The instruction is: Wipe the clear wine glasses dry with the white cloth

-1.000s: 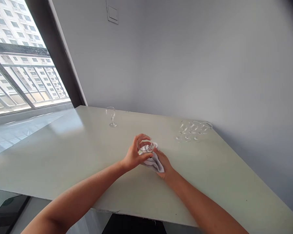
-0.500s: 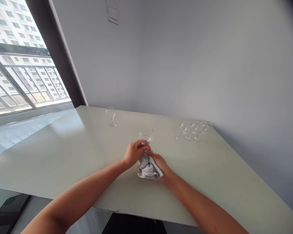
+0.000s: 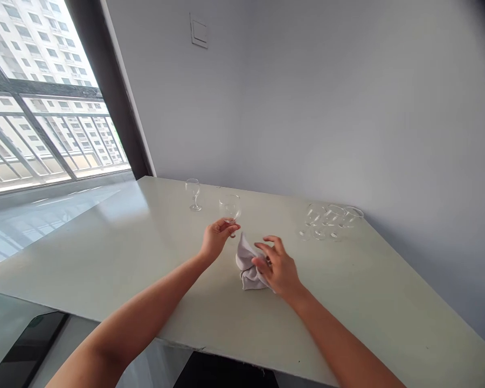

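A light, steady pinch suits the left hand [image 3: 216, 237], which holds the glass [image 3: 230, 207] upright at its fingertips, while the right hand [image 3: 282, 269], fingers loosely parted at the cloth [image 3: 247, 264] between the hands, contact unclear, should avoid knocking the glass.

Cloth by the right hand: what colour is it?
The cloth is plain pale grey, best seen in the head view.

Probably a flat: railing [image 3: 64, 115], tower block [image 3: 36, 46] outside.
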Action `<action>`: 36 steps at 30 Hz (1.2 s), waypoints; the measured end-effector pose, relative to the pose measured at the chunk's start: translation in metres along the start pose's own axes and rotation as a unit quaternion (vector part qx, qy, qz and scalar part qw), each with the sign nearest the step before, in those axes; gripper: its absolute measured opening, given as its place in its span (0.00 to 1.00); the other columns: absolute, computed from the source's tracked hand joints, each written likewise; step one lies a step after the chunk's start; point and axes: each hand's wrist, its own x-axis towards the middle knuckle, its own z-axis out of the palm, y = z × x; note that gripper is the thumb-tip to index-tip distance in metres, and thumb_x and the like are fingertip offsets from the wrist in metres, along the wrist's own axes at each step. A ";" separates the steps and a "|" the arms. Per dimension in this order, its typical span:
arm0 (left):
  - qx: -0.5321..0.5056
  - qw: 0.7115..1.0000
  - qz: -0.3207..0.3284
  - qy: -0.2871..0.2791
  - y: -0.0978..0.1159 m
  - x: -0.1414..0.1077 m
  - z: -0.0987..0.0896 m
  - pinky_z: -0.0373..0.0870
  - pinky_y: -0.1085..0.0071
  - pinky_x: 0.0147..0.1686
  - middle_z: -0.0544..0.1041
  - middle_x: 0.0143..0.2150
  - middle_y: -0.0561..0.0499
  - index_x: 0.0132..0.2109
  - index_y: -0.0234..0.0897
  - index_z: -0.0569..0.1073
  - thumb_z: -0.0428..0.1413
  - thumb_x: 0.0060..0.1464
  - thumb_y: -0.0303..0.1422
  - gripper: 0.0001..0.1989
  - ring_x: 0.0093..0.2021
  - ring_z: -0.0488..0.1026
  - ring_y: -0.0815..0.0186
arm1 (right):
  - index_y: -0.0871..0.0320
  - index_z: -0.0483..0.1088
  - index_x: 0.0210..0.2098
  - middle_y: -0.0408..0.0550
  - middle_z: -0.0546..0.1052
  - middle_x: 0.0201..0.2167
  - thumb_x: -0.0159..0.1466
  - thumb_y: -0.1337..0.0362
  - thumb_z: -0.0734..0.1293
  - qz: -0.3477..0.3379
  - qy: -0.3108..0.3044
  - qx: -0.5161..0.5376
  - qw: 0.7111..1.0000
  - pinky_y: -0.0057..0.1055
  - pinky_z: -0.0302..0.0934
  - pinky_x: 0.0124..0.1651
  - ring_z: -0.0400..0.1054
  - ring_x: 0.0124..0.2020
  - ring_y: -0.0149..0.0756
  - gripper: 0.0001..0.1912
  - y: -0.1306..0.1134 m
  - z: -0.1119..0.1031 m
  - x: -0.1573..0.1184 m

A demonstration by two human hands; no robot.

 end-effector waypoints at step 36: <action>0.337 0.927 0.072 -0.147 -0.041 -0.041 0.039 0.61 0.68 0.44 0.65 0.45 0.50 0.47 0.43 0.65 0.45 0.39 0.17 0.27 0.43 0.65 0.64 | 0.56 0.61 0.18 0.40 0.63 0.15 0.51 0.61 0.60 0.196 0.097 0.007 0.976 0.26 0.47 0.25 0.55 0.19 0.29 0.07 0.104 -0.020 0.068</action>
